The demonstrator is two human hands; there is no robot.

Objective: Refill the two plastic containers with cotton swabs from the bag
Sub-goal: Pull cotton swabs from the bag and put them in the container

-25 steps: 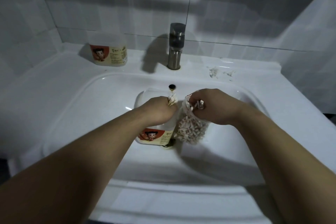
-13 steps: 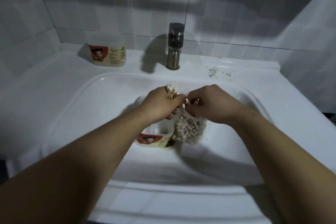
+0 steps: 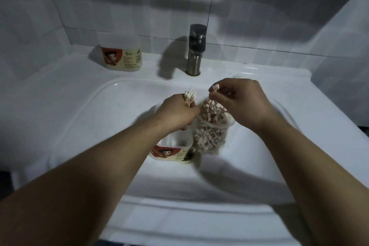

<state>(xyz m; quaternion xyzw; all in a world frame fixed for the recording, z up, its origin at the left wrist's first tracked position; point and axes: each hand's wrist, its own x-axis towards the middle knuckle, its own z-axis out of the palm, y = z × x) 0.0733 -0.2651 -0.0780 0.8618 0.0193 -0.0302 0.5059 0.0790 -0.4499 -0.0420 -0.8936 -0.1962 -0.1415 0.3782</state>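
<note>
Left hand [image 3: 177, 115]: fist clamped round a bundle [image 3: 189, 97] of swabs, white tips poking up past the knuckles, right at the bag's left edge.
Right hand [image 3: 241, 102]: thumb and forefinger pinching a small clump [image 3: 215, 87] of swabs, tips up, just above the bag's mouth. The other fingers are curled in.
Hands: close together over the basin, not touching.
Bag [image 3: 209, 136]: clear and packed with swabs, hanging upright below the right hand, between the two wrists. Too blurred to tell which fingers carry it.
Near container [image 3: 171, 149]: open, down in the basin under the left wrist and just beside the bag's lower left. Its red cartoon label faces us; what's inside isn't clear.
Far container [image 3: 121, 58]: same label, up on the ledge against the tiled wall, left of the tap and well apart from the hands.
Tap [image 3: 196, 50]: dark metal, upright on the ledge behind the hands.
Drain [image 3: 188, 158]: just peeking out between the near container and the bag's bottom.
Sink [image 3: 79, 110]: white, in dim light, with both forearms reaching in over the front rim.
</note>
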